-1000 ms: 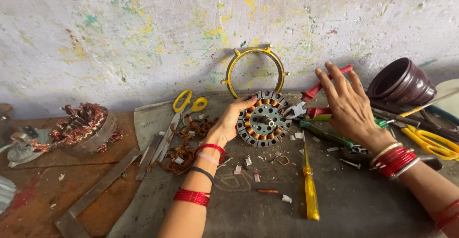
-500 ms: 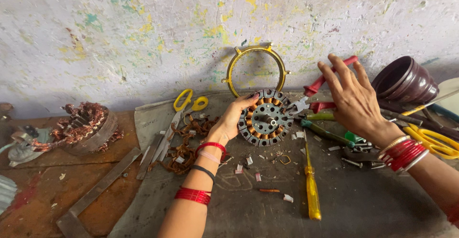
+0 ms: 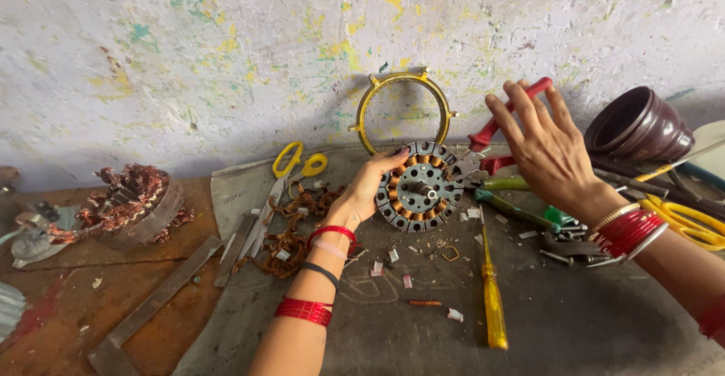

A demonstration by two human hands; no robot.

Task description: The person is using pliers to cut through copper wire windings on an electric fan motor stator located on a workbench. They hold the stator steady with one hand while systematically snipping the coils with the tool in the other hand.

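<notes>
My left hand grips the left rim of a round slotted motor stator with copper windings, held tilted on edge on the bench. My right hand hovers with fingers spread over red-handled pliers that lean by the wall, just right of the stator. I cannot tell if the fingers touch the handles. A yellow metal ring stands against the wall behind the stator.
Yellow-handled scissors and a tangle of old copper wire lie left of my left arm. A yellow screwdriver, green-handled tools, a dark brown bowl, more yellow scissors and another wound stator are around.
My right hand has lifted from the bench and moved up toward the red pliers by the wall. My left hand keeps its hold on the stator.
</notes>
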